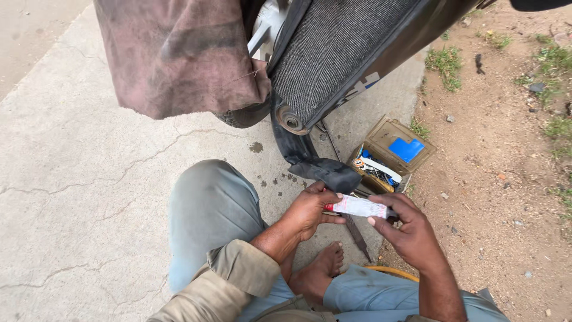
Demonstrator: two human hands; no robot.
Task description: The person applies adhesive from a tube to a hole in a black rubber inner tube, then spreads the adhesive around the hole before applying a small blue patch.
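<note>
Glue tube (359,207), small and white with a red end, lies level between our 2 hands, above our bare foot (319,271) and the concrete pavement (83,179). Our left hand (310,210) pinches the red end between thumb and fingertips; our right hand (410,229) closes its thumb and fingers on the opposite, dark-capped end, so both grips are pressed onto the tube. Just beyond the tube we see a black inner tube (310,161) hanging from the vehicle and folding onto the ground near our left hand. Behind it stands a dark seat panel (339,53) with a rough grey surface, and a dirty reddish cloth (179,53) drapes beside it at upper left, over part of a tyre (241,116). To the right of the inner tube, an open repair box (390,155) rests at the edge of the concrete, its lid bearing a blue patch, its tray holding small items we cannot tell apart. Bare soil (494,167) with sparse grass lies further right. A thin dark tool (357,235) lies on the ground under the tube.
</note>
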